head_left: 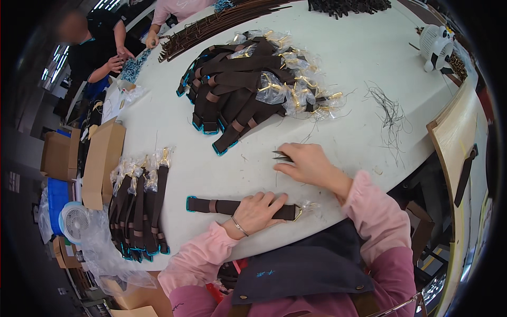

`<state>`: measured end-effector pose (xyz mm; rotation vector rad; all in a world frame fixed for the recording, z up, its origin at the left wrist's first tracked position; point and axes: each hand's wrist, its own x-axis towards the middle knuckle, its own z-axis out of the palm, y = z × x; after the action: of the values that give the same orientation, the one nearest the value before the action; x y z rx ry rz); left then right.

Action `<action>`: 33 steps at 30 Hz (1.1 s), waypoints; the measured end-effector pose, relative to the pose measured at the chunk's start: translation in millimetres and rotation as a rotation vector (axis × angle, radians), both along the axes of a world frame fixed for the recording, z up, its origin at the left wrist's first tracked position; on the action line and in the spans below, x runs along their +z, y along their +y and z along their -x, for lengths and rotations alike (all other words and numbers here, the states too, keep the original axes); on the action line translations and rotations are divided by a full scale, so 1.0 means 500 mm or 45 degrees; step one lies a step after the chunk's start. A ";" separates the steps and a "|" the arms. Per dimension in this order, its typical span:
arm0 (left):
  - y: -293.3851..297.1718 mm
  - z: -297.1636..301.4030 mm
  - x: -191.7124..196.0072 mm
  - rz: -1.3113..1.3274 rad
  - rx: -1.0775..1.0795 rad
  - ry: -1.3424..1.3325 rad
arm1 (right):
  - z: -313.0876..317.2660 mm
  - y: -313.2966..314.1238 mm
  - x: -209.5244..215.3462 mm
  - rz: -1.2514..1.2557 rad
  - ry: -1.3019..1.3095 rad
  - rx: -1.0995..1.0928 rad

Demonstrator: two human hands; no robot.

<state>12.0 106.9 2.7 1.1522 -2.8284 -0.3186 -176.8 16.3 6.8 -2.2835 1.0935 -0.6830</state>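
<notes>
My left hand (257, 211) lies flat on a dark brown strap (222, 206) stretched along the near edge of the white table (364, 58). The strap has a blue-edged left end and a gold buckle in clear wrap (304, 210) at its right end. My right hand (309, 164) rests on the table a little farther in, its fingers closed around small dark snips (281, 156) that point left. A big heap of similar brown straps (240, 90) with wrapped gold buckles lies beyond both hands.
A neat row of straps (138, 208) lies at the left table edge beside cardboard boxes (103, 161) and a small fan (74, 222). Loose threads (391, 113) are scattered right. Two other people (105, 53) work at the far left corner. A wooden board (457, 137) stands right.
</notes>
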 end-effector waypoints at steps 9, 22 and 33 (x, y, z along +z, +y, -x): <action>-0.057 -0.015 0.047 0.189 0.078 0.069 | 0.186 -0.071 -0.082 0.455 0.481 -0.540; -0.445 -0.028 0.099 0.830 0.468 0.057 | 0.019 -0.153 0.077 0.576 0.204 -0.518; -0.465 -0.073 0.147 0.799 0.100 0.185 | -0.034 -0.202 0.099 0.555 0.116 -0.450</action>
<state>48.3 -125.5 76.1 1.0309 -2.4558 0.4434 -159.6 -84.6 56.3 -2.5207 1.5386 -1.0506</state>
